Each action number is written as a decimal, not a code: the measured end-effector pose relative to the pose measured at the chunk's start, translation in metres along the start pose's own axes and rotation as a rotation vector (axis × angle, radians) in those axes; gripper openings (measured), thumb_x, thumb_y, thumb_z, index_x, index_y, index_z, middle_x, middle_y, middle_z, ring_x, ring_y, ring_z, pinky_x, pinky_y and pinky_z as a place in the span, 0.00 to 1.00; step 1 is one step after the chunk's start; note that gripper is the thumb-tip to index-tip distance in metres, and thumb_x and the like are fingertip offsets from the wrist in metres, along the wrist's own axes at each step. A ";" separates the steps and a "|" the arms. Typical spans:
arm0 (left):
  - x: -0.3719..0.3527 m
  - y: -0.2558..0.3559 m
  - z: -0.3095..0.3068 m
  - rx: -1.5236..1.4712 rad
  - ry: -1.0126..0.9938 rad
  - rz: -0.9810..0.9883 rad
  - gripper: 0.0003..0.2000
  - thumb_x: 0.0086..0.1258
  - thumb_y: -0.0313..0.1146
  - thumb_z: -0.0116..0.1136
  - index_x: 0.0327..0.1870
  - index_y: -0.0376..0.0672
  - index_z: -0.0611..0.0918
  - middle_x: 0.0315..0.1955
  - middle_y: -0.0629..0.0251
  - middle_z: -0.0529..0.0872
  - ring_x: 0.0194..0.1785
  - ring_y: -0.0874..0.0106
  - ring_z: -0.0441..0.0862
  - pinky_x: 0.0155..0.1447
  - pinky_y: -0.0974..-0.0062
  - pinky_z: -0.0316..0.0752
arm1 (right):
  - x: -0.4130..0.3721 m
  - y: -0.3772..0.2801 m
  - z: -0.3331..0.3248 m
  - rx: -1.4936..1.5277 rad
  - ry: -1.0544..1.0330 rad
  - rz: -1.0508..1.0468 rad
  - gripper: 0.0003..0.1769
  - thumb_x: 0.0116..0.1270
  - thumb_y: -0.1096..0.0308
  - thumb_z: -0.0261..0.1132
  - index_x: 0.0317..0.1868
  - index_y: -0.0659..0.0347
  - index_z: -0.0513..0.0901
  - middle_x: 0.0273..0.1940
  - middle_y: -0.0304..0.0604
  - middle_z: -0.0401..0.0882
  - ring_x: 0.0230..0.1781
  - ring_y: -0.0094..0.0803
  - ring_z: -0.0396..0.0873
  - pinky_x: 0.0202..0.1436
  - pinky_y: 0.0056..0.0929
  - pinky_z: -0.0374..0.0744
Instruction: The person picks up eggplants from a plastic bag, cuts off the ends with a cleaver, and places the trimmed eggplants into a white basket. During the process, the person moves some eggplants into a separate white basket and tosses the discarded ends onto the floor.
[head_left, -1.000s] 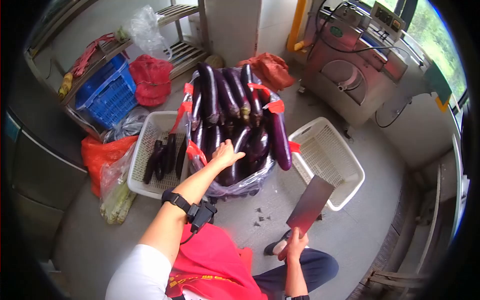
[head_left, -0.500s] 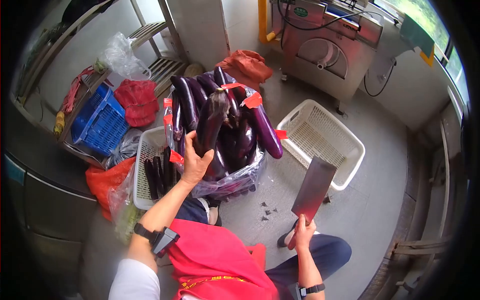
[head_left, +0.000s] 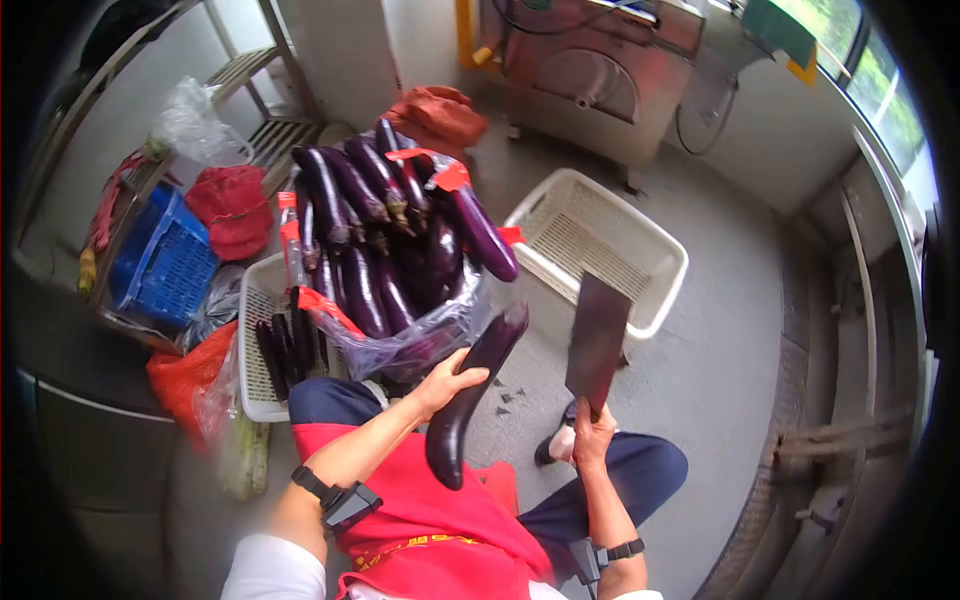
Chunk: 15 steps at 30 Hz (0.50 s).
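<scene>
My left hand (head_left: 447, 384) is wrapped round a long purple eggplant (head_left: 461, 420), held tilted above my lap with its stem end up and to the right. In my right hand (head_left: 594, 436) is the handle of a wide cleaver (head_left: 598, 340), its dark blade pointing up, apart from the eggplant. A plastic-lined container heaped with eggplants (head_left: 365, 285) stands in front of me. To its left, a white basket (head_left: 262, 395) holds several dark eggplants (head_left: 283, 350).
A white basket (head_left: 655, 275) lies on the floor beyond the cleaver. Small dark scraps (head_left: 504, 398) dot the floor. A blue crate (head_left: 170, 262) and red bags (head_left: 232, 212) are at the left, a steel machine (head_left: 600, 90) at the back.
My left hand has brought the eggplant from over the heap down toward my lap, and it is now more tilted. The cleaver is still in my right hand. The view has shifted.
</scene>
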<state>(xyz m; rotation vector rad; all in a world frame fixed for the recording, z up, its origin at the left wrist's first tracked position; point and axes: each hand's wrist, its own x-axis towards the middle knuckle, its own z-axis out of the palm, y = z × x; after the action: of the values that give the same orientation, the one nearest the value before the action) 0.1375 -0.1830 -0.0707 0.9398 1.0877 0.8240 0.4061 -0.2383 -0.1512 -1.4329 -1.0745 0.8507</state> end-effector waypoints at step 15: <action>-0.025 -0.036 -0.012 0.145 -0.135 -0.274 0.24 0.61 0.36 0.62 0.58 0.41 0.73 0.41 0.70 0.79 0.42 0.81 0.75 0.46 0.82 0.70 | -0.007 -0.049 0.010 -0.411 -0.336 -0.481 0.26 0.50 0.78 0.65 0.53 0.51 0.79 0.26 0.43 0.76 0.24 0.42 0.78 0.27 0.34 0.76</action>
<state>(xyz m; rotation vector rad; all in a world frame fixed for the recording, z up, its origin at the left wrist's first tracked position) 0.1226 -0.2165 -0.0973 0.9280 1.1382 0.4561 0.3867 -0.2418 -0.1052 -1.2910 -1.8446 0.5452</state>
